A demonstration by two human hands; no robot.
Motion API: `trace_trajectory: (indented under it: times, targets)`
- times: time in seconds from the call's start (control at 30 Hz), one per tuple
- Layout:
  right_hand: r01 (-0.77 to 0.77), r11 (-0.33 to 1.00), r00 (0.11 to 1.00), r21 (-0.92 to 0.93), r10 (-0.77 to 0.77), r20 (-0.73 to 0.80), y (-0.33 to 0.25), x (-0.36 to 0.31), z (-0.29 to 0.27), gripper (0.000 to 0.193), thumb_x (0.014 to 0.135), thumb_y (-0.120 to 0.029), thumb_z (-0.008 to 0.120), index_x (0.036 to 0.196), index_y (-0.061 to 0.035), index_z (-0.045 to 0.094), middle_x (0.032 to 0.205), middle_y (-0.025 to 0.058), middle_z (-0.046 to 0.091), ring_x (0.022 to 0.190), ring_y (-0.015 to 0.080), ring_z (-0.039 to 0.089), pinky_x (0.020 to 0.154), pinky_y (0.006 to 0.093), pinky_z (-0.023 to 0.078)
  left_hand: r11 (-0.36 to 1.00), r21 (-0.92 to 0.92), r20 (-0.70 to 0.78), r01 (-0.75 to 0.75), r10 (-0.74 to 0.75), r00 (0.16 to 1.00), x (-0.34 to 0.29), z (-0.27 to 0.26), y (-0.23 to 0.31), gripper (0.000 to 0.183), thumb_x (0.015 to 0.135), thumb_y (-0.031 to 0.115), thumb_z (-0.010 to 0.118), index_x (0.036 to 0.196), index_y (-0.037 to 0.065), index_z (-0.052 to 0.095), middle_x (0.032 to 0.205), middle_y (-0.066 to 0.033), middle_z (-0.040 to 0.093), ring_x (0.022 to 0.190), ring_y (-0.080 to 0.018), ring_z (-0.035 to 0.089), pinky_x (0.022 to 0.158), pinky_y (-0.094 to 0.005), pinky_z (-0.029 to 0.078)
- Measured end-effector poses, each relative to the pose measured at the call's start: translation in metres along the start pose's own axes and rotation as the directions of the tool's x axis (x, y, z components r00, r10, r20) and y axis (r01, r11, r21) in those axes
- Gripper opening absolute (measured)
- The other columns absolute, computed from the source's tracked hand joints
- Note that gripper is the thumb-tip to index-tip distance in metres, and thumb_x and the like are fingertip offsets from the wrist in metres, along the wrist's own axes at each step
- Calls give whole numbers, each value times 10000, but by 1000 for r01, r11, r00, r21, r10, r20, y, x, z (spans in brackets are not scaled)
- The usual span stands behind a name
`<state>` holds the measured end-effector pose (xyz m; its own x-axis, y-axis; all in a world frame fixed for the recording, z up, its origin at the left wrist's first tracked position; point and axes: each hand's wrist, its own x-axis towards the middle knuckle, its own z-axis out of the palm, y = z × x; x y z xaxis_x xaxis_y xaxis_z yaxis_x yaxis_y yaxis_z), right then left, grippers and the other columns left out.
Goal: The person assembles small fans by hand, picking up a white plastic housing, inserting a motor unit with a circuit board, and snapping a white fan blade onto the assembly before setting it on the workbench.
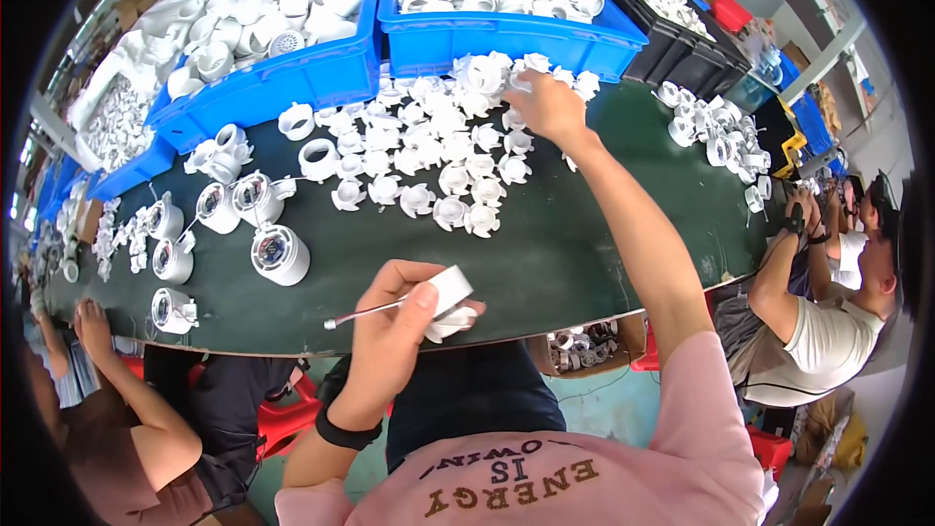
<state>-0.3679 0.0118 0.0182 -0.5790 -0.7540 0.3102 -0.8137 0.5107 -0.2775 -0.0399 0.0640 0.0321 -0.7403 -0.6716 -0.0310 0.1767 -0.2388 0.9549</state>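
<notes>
Left hand (397, 321) grasping a white cylinder (451, 285); right hand (550, 109) reached out to the loose white parts (453, 148).

Left thumb and fingers are closed around the cylinder, near the bench edge; a thin cable (366, 312) extends leftward past that hand, ending in a small connector (331, 323); a small white piece (450, 325) shows just below the cylinder, at the same fingers; right fingertips are among the far loose parts, but whether they grip one cannot be told; a blue bin (516, 34) of white fittings stands just beyond the right hand; wired white units (721, 136) lie farther right of it; white housings with round dark centres (280, 253) stand left of and beyond the left hand, on the green bench top (545, 253).
</notes>
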Motion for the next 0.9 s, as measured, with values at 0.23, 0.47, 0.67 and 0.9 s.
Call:
trace_trajectory:
  times: [0.23, 0.47, 0.67, 0.9]
  targets:
    - [-77, 519, 916, 851, -301, 267, -40, -81, -44, 289, 1007, -249, 402, 925, -10, 544, 699, 62, 619, 606, 129, 588, 564, 251, 448, 994, 100, -207, -38, 59, 977, 5, -21, 4, 568, 1008, 465, 239, 1288, 33, 479, 892, -24, 595, 790, -92, 573, 596, -228, 449]
    - [-386, 151, 697, 910, -598, 395, -64, -196, -62, 441, 909, -473, 549, 922, -36, 500, 701, 35, 553, 534, 64, 456, 473, 195, 336, 993, 117, -81, 12, -3, 997, 6, -6, -3, 327, 969, 300, 456, 1120, 13, 500, 842, -15, 557, 667, -48, 448, 564, -202, 359]
    - [-531, 121, 784, 839, -304, 541, -66, -216, -63, 450, 905, -376, 588, 1124, -57, 359, 704, 7, 545, 596, 51, 445, 526, 196, 338, 850, 448, 111, -276, 253, 961, 3, 2, -16, 309, 962, 258, 413, 998, -32, 510, 802, -99, 544, 680, -112, 486, 585, -254, 380]
    - [-389, 20, 894, 921, -232, 383, -64, -240, -54, 441, 945, -320, 550, 1194, -29, 333, 876, 68, 593, 770, 75, 520, 673, 219, 415, 813, 512, 40, -276, 299, 953, 8, 21, -20, 371, 966, 268, 353, 983, -50, 542, 789, -108, 572, 674, -151, 520, 592, -277, 404]
